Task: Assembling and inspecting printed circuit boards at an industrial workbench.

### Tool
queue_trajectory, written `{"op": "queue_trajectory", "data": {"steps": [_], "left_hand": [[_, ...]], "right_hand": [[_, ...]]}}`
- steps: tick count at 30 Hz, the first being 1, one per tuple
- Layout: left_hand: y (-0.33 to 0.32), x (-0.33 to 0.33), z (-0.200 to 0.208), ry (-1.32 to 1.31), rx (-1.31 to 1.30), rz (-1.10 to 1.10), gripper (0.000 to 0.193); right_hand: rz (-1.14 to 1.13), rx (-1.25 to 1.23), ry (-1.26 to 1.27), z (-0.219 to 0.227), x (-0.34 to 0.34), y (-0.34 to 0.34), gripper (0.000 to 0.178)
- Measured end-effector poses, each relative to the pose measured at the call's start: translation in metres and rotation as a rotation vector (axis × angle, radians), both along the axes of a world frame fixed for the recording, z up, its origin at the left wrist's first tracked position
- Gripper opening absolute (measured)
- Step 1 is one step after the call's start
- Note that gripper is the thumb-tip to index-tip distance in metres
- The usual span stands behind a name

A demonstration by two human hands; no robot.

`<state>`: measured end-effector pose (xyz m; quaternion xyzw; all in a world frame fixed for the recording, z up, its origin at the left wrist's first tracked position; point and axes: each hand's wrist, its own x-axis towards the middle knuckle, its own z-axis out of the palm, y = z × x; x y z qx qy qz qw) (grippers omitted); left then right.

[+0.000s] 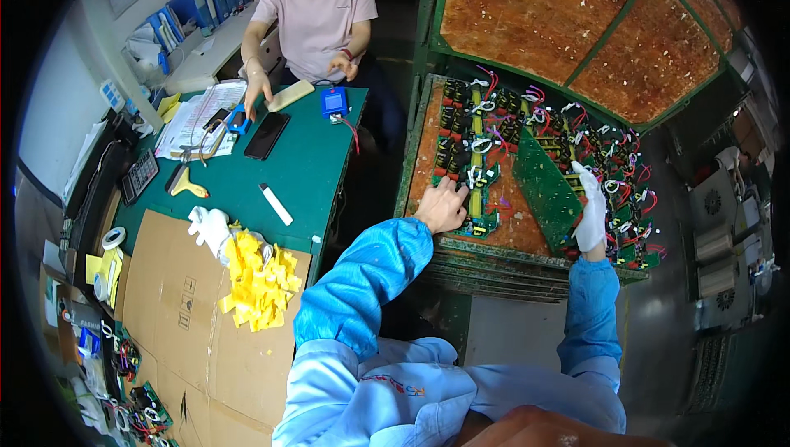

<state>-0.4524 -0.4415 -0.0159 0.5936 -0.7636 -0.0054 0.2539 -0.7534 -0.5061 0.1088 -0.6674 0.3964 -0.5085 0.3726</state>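
Note:
My bare left hand (pixel 444 205) is at the near left of a brown board-topped rack (pixel 506 223), its fingers curled on the lower part of a circuit board (pixel 479 163) with black, red and yellow parts. Farther right, my right hand (pixel 591 210) wears a white glove and grips the edge of a tilted green circuit board (pixel 545 188), whose flat side shows. What lies under the gloved fingers is hidden. More populated circuit boards (pixel 629 159) with red, white and purple wires crowd the right part of the rack.
Left is a green table (pixel 309 171) with a phone (pixel 267 135), a blue device (pixel 334 101), a brush (pixel 188 184) and a white glove (pixel 210 231). Yellow pieces (pixel 259 282) lie on cardboard (pixel 181 356). Across it sits a person (pixel 317 23). A green-framed brown panel (pixel 539 15) stands behind the rack.

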Motion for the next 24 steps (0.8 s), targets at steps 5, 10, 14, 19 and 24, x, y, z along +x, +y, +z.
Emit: {"op": "queue_trajectory", "data": {"steps": [5,10,14,19,24], "left_hand": [[-0.007,0.005,0.004,0.049,-0.029,-0.042,0.035],[-0.020,0.009,0.044,0.073,-0.047,-0.014,0.029],[-0.038,0.034,0.111,0.162,0.078,0.018,0.020],[-0.028,0.034,0.102,0.090,0.084,-0.028,0.021],[-0.019,0.051,0.150,0.204,0.382,-0.088,0.021]], "right_hand": [[-0.054,0.027,0.000,-0.036,-0.007,0.012,0.045],[-0.170,0.218,-0.155,-0.058,0.010,0.024,0.043],[-0.164,0.166,-0.069,-0.036,0.037,0.038,0.043],[-0.164,0.203,-0.171,-0.057,0.030,0.029,0.045],[-0.141,0.308,-0.272,-0.045,0.041,0.036,0.042]]}}
